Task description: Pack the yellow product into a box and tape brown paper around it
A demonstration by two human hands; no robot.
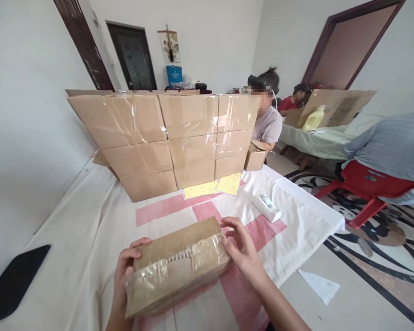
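Note:
A taped cardboard box (pixel 179 266) lies at the front of the cloth-covered table, slightly tilted, with clear tape over both ends of its top. Between the taped ends runs a row of dark marks along the seam. My left hand (pixel 126 264) grips the box's left end, its fingers curled over the back edge and partly hidden. At the right end, my right hand (pixel 239 246) rests against the box with bent fingers, the index finger raised. Beyond the right hand sits a white tape dispenser (pixel 267 209).
A wall of stacked, taped cartons (pixel 179 138) stands across the table's back. Yellow sheets (pixel 229 184) lie at its foot. A dark flat object (pixel 17 280) is at the left. Behind the cartons is a co-worker (pixel 269 124); another person sits on a red chair (pixel 376 181).

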